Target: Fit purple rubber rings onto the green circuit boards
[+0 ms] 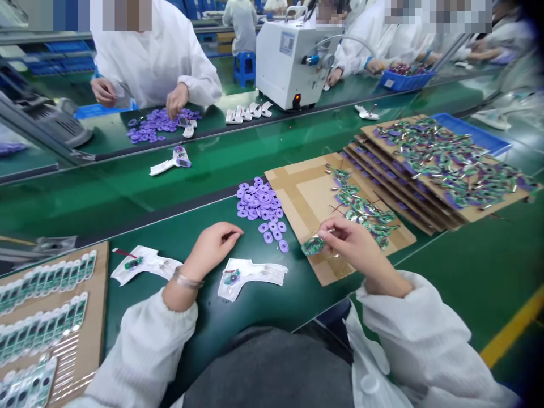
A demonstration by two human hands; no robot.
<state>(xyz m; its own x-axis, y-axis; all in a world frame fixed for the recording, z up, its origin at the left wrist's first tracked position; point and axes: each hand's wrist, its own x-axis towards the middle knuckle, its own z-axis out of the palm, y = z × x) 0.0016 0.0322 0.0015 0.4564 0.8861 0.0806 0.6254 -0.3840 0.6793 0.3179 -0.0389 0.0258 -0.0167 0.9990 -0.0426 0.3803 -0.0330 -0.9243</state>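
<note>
Plainly, right hand (355, 242) pinches green board (313, 245); left hand (216, 243) near purple rings (260, 202).

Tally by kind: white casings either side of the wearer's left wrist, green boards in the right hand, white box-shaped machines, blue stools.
White casings: 2
Green board in right hand: 1
White machine: 1
Blue stool: 1
Total: 5

Looks out over a green workbench (263, 305), then over a long, glossy green strip (238, 158), then over a second green bench (327, 110) running alongside. Falls away at lower right to a green floor (459, 294) marked with a slanting yellow stripe (512, 330). Reaches back to a low blue stool (245, 59) and, at upper left, blue bins (70, 47), slightly blurred.
</note>
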